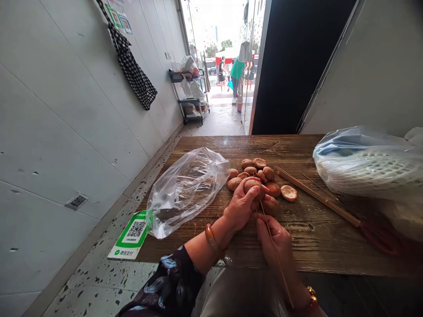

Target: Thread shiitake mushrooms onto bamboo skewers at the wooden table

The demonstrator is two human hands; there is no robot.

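Note:
Between the thumb and fingers of my left hand [239,207] is a brown mushroom [254,189], held over the near side of a mushroom pile. My right hand [276,240], just below and to the right, pinches a thin wooden skewer [276,251]. The skewer slants up to the held mushroom, its long end trailing down past my right wrist. A second thin stick seems to be by the mushroom too, partly hidden by my fingers. Loose mushrooms [269,174] lie behind my hands, and one [289,193] rests underside up at the right.
A clear plastic bag [188,189] lies left on the wooden table [310,242], beside a green QR code card [134,235]. To the right are a bundle of skewers [317,196], red-handled scissors [380,237] and a filled plastic bag [366,163]. A cart [190,94] stands near the doorway.

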